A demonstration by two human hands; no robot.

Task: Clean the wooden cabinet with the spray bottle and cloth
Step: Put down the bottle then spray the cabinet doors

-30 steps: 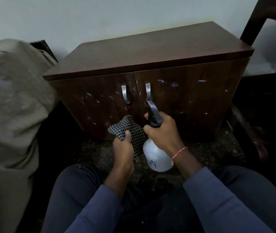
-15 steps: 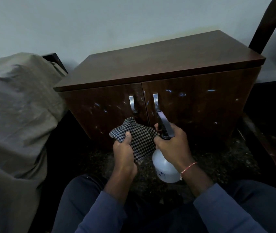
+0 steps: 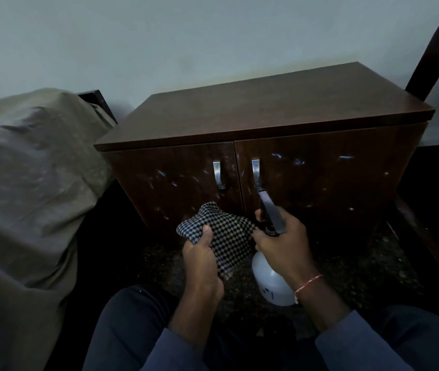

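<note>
A low dark wooden cabinet (image 3: 274,113) with two doors and metal handles stands against the wall; pale smears dot both door fronts. My left hand (image 3: 202,259) grips a black-and-white checked cloth (image 3: 230,232) just in front of the lower edge of the left door. My right hand (image 3: 282,243) holds a white spray bottle (image 3: 269,281) by its neck, with the dark nozzle (image 3: 269,208) aimed up at the right door near its handle (image 3: 256,172). Cloth and bottle hang close together, a little short of the doors.
An olive sheet (image 3: 25,183) covers bulky furniture at the left. A dark chair frame (image 3: 438,44) rises at the right, with a dark armrest (image 3: 427,236) low beside the cabinet. Speckled floor (image 3: 347,263) lies before the cabinet. My knees fill the bottom.
The view has tilted up, so cabinet and hands sit lower in frame. Both hands keep their grips, and the cloth has edged closer to the bottle.
</note>
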